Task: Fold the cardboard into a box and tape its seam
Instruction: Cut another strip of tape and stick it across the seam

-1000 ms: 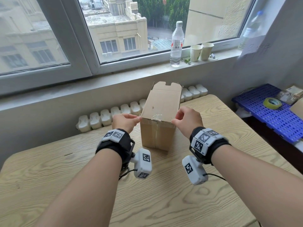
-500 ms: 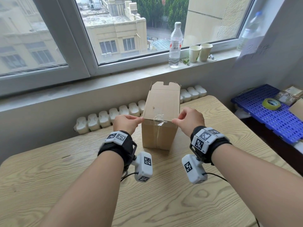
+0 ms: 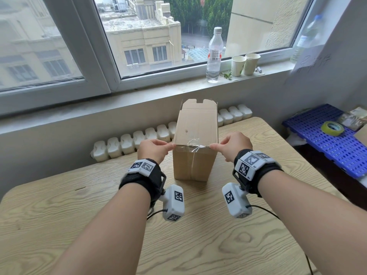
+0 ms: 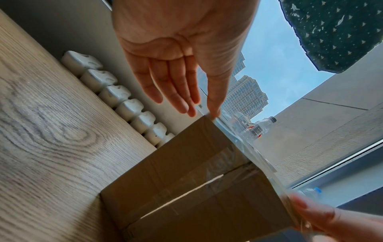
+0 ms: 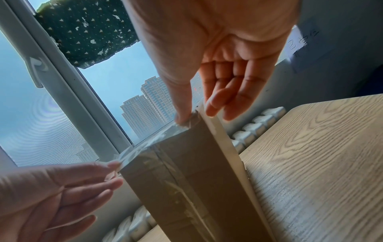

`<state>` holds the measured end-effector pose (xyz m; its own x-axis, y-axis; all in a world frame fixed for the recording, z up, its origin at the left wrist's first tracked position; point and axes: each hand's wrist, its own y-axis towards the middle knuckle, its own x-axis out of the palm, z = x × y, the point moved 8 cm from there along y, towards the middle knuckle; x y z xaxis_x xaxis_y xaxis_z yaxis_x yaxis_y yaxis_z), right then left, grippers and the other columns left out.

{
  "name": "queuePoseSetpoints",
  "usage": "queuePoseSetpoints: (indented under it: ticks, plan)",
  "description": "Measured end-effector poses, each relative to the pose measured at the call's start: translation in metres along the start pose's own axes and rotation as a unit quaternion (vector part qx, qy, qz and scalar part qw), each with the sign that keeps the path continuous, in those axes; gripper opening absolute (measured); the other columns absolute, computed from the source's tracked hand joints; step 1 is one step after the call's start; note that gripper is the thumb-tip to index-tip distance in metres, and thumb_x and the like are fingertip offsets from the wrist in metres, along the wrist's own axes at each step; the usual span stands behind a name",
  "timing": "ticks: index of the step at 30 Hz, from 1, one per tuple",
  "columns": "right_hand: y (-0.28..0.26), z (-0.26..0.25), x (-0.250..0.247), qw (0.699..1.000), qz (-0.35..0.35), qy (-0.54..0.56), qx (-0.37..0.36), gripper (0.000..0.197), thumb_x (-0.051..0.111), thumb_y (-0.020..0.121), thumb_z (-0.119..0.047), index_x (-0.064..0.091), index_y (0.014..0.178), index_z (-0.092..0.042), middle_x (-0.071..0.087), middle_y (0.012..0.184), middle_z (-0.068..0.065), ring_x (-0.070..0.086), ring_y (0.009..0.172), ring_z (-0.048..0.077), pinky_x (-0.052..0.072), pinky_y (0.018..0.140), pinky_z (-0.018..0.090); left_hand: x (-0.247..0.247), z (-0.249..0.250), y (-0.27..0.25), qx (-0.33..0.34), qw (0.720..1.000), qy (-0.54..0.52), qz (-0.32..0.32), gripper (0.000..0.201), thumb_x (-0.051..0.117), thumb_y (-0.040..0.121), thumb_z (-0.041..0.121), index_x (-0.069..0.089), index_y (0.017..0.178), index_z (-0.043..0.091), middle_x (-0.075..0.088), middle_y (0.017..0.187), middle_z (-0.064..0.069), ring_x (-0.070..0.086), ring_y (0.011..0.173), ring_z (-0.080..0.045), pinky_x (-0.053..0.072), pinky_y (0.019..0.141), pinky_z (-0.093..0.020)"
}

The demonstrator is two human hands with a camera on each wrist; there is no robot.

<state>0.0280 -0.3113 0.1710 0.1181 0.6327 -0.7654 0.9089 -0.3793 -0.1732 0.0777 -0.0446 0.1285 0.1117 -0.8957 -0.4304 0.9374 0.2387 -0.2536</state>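
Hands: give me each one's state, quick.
Left hand: pinching the near top-left corner of the cardboard box.
Right hand: pinching the near top-right corner.

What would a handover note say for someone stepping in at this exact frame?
Left hand: pinches the near-left top corner of the cardboard box.
Right hand: pinches the near-right top corner.
Box: upright on the wooden table, far flap raised.
Done: clear tape crosses the near top edge and runs down the front seam.
Left: far end apparently unsealed; green tape roll lies on the blue rack.
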Motion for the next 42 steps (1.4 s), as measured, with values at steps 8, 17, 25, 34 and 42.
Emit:
queuePoseSetpoints:
  ticks: [8, 17, 25, 34, 42]
  plan:
    - [0.009, 0.001, 0.011, 0.997, -0.051, 0.049, -0.013, 0.045, 0.075, 0.076, -0.048, 0.072, 0.105, -0.014, 0.072, 0.1, 0.002, 0.067, 0.091, 0.02, 0.053, 0.078, 0.033, 0.022, 0.025, -0.004, 0.036, 0.992, -0.031, -0.114, 0.08, 0.079, 0.074, 0.015, 0.039, 0.143, 0.019, 0.055, 0.131, -0.012, 0.054, 0.118, -0.021, 0.045, 0.09, -0.029]
    - [0.016, -0.002, 0.027, 0.994, -0.071, -0.019, -0.075, 0.051, 0.082, 0.064, -0.053, 0.073, 0.102, -0.02, 0.072, 0.091, -0.002, 0.065, 0.083, 0.017, 0.048, 0.068, 0.026, 0.032, 0.027, -0.014, 0.14, 0.98, 0.117, -0.079, 0.094, 0.089, 0.061, 0.031, 0.041, 0.142, 0.032, 0.064, 0.111, 0.002, 0.061, 0.099, -0.011, 0.051, 0.092, -0.03]
    - [0.006, -0.009, 0.04, 0.981, -0.101, -0.088, -0.143, 0.053, 0.078, 0.056, -0.064, 0.07, 0.085, -0.021, 0.069, 0.08, -0.004, 0.066, 0.079, 0.018, 0.047, 0.061, 0.027, 0.026, 0.028, -0.044, 0.156, 0.944, 0.284, -0.058, 0.105, 0.08, 0.055, 0.064, 0.033, 0.145, 0.035, 0.057, 0.131, -0.002, 0.053, 0.119, -0.019, 0.042, 0.099, -0.03]
    - [0.005, -0.004, 0.044, 0.972, -0.12, -0.108, -0.17, 0.025, 0.074, 0.077, -0.041, 0.07, 0.07, -0.017, 0.066, 0.068, 0.0, 0.064, 0.071, 0.02, 0.041, 0.053, 0.026, 0.013, 0.029, -0.061, 0.193, 0.923, 0.332, -0.036, 0.079, 0.077, 0.072, 0.044, 0.044, 0.142, 0.03, 0.067, 0.111, -0.003, 0.06, 0.108, -0.022, 0.047, 0.093, -0.031]
    - [0.002, 0.008, 0.047, 0.955, -0.253, -0.003, -0.154, 0.031, 0.084, 0.063, -0.04, 0.073, 0.08, -0.016, 0.073, 0.079, 0.005, 0.07, 0.079, 0.021, 0.059, 0.076, 0.035, 0.004, 0.016, -0.056, 0.15, 0.946, 0.263, -0.114, 0.074, 0.077, 0.072, 0.009, 0.051, 0.136, 0.036, 0.068, 0.083, 0.003, 0.064, 0.079, -0.012, 0.05, 0.073, -0.022]
